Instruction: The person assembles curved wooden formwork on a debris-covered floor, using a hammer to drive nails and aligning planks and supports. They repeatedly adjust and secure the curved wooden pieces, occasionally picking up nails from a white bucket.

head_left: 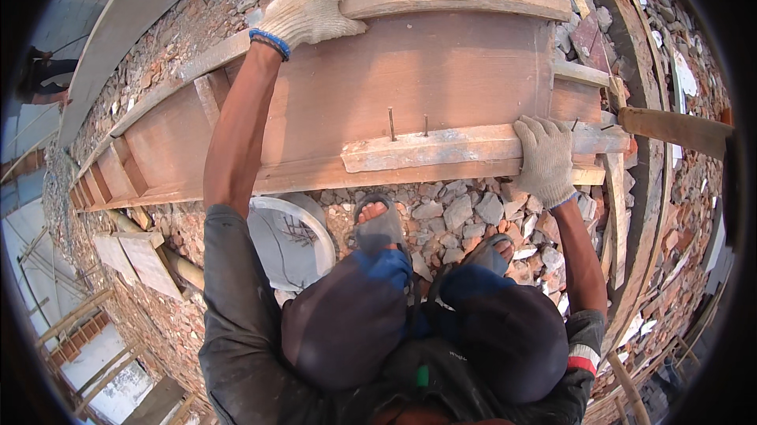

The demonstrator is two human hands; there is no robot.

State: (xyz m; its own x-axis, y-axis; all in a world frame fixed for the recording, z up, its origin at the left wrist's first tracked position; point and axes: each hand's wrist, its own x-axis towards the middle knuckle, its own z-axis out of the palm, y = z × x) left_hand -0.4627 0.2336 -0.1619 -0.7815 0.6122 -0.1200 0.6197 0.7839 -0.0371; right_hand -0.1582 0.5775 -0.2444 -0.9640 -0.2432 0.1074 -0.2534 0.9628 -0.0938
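A long plywood formwork panel (pixel 410 58) with batten edges lies across the rubble in front of my feet. My left hand (pixel 311 11), in a knitted white glove with a blue cuff, is closed over its far batten. Along the near side lies a short timber piece (pixel 441 149), with two nails (pixel 392 124) standing up from it and more nails at its right end. My right hand (pixel 546 158), gloved alike, is wrapped over this timber from the near side, right of the two nails. Its thumb is hard to make out.
Broken brick and stone (pixel 465 216) lie around my sandalled feet. A white bucket (pixel 319 240) stands near my left foot. At the right are long planks (pixel 643 212) and a wooden handle (pixel 674 129) with a dark end. Another person (pixel 51 78) is at the far left.
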